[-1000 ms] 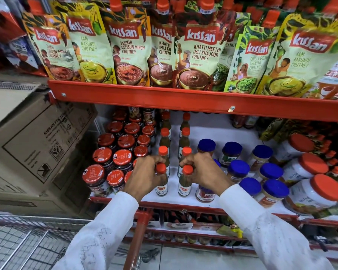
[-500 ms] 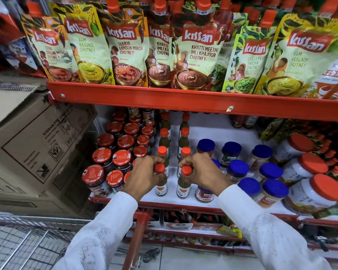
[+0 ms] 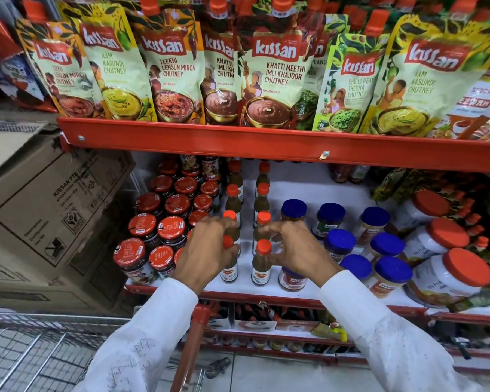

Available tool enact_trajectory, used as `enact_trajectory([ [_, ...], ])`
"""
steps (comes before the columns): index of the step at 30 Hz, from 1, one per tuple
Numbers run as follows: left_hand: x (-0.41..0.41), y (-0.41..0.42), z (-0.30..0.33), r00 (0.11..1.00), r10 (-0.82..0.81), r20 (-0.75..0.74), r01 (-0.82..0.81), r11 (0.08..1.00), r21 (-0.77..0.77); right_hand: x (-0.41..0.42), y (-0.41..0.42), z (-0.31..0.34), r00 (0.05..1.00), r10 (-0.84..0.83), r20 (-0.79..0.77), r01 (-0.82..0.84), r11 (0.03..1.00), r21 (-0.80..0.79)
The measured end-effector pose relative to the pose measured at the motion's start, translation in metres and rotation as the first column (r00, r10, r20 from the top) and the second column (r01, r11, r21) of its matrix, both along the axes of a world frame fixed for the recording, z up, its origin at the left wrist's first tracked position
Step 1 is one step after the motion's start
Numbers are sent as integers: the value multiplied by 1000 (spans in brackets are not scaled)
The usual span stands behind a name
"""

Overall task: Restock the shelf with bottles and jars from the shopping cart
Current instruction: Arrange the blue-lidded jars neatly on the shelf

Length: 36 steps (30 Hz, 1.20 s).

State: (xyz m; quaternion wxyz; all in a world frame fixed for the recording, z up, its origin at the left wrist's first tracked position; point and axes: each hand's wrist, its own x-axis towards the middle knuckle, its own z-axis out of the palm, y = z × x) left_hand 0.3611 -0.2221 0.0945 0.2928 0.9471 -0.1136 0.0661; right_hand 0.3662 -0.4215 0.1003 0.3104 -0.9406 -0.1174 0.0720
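- standing at the far left, a cardboard carton (image 3: 48, 210) leans beside the shelf (image 3: 266, 295), and the shopping cart (image 3: 40, 355) sits below it, its red handle (image 3: 193, 343) rising between the person's two white sleeves.
- packed on the left of the shelf are red-lidded jars (image 3: 142, 224), touching one another in rows that run back under the upper shelf lip (image 3: 266, 148).
- the left hand (image 3: 207, 250) is curled over the front left bottle (image 3: 229, 267), its grip closed round the neck just under the orange cap; the bottle stands upright on the shelf board, its long axis vertical, just beside the jars.
- the front right bottle (image 3: 261, 264) stands upright just beside it, at the front of a second file of like bottles (image 3: 262, 193) that runs straight back.
- the right hand (image 3: 292, 250) sits just right of that bottle with its fingers (image 3: 269, 230) spread and bent toward the bottle behind; whether this grip presses any glass i cannot tell, it looks loose rather than clamped.
- both bottles are slim and dark olive-brown, with orange caps and small oval labels low on the body; tall and narrow, so likely easy to tip.
- my judgement: each hand is nearest its own file, and the coming move is a straight push back along the files or a release upward.
- blue-lidded jars (image 3: 385, 244) stand to the right, near the right wrist, and large orange-lidded tubs (image 3: 464, 270) lie tilted at the far right.
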Motion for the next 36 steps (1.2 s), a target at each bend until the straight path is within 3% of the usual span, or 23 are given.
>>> enact_trajectory([
  [3,-9,-20,15,987,-41,155,39,999,11,-10,-22,3,999,-52,1,52,999,18],
  [6,-13,-48,20,977,-76,199,78,997,-6,-20,-57,0,995,-103,11,104,994,-41],
  [11,-19,-110,11,985,-107,138,118,991,-69,-30,-119,-11,969,-247,19,248,966,-74],
  [16,-17,-168,-14,991,-137,-14,136,991,-14,-29,-166,-26,942,-336,-7,333,935,-119],
  [23,-21,-219,-39,966,-150,-210,140,988,-63,-18,-188,-44,964,-264,-38,253,951,-179],
  [28,-22,-237,-53,961,-148,-233,129,987,-94,-18,-188,-53,979,-188,-75,171,967,-190],
  [36,-19,-238,-64,967,-74,-244,59,996,-67,-17,-189,-56,976,-200,-85,188,974,-128],
])
